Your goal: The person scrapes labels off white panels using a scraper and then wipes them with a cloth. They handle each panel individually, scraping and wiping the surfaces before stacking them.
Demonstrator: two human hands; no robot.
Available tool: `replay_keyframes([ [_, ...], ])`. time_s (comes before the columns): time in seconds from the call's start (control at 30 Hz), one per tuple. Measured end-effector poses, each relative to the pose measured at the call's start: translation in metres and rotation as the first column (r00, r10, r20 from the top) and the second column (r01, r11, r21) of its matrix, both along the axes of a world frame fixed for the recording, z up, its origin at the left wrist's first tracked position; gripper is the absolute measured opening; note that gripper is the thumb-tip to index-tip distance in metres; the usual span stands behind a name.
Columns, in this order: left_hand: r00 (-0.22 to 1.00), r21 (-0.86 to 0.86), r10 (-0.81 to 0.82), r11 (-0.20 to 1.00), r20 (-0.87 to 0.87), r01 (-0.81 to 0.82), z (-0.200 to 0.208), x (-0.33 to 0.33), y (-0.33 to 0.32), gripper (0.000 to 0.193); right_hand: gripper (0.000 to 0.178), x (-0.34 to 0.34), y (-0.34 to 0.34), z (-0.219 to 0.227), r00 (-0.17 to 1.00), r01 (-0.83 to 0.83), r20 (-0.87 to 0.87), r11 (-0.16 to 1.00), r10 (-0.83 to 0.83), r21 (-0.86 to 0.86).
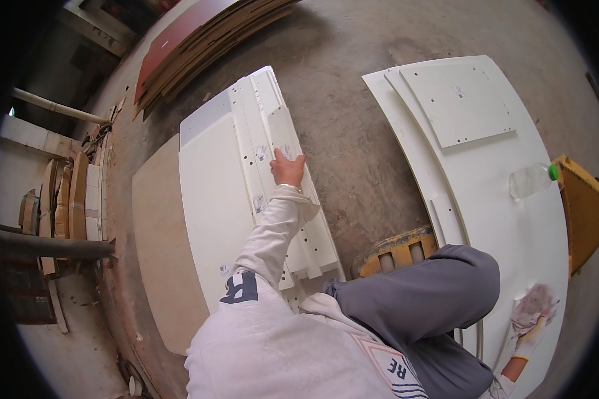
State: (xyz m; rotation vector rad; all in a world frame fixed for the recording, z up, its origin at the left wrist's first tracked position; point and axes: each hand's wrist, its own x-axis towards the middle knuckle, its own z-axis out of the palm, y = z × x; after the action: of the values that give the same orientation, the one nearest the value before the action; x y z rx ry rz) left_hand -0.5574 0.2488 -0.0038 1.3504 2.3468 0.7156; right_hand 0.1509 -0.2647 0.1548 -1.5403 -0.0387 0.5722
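Note:
My left hand [289,169], bare, reaches forward onto a stack of white panels [209,173]. Its fingers are spread on a narrow white panel strip [283,130] near the stack's right edge, beside printed labels. Dark round holes run along the strips. At the lower right, my right hand [528,339] wears a white glove with a yellow cuff edge. It presses a stained, pinkish-grey rag [534,306] onto a large white panel [499,246]; the rag is slightly blurred and partly hides the fingers. My bent knee in grey trousers comes between the two stacks.
A smaller square white panel [456,100] lies atop the right stack. A clear bottle with green cap [532,181] rests near its right edge. Yellow metal equipment [579,213] stands beyond, with another yellow piece [396,253] between stacks. Brown boards [186,56] are piled at the back.

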Motion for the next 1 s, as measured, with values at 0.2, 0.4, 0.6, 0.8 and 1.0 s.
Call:
replay_keyframes([
  [0.2, 0.960, -0.101, 0.052, 0.991, -0.276, -0.083, 0.019, -0.009, 0.095, 0.076, 0.066, -0.006, -0.025, 0.010, 0.998, 0.052, 0.043, 0.995, -0.048, -0.085],
  [0.4, 0.877, -0.114, 0.132, 0.972, -0.461, -0.207, 0.013, -0.028, 0.203, 0.075, 0.062, -0.003, -0.038, -0.003, 0.993, 0.079, 0.094, 0.988, -0.066, -0.135],
  [0.6, 0.892, -0.124, 0.067, 0.983, -0.447, -0.136, 0.014, -0.040, 0.215, 0.076, 0.067, 0.004, -0.073, -0.001, 0.996, 0.086, 0.036, 0.981, -0.081, -0.177],
  [0.8, 0.944, 0.055, -0.179, 0.978, -0.278, 0.202, 0.010, -0.004, 0.066, 0.082, 0.069, 0.007, -0.105, -0.003, 0.983, 0.174, -0.025, 0.970, -0.181, -0.168],
  [1.0, 0.919, -0.025, -0.225, 0.973, -0.322, 0.230, 0.002, 0.014, -0.134, 0.079, 0.067, 0.014, -0.055, -0.023, 0.998, 0.029, -0.059, 0.990, -0.038, -0.142],
])
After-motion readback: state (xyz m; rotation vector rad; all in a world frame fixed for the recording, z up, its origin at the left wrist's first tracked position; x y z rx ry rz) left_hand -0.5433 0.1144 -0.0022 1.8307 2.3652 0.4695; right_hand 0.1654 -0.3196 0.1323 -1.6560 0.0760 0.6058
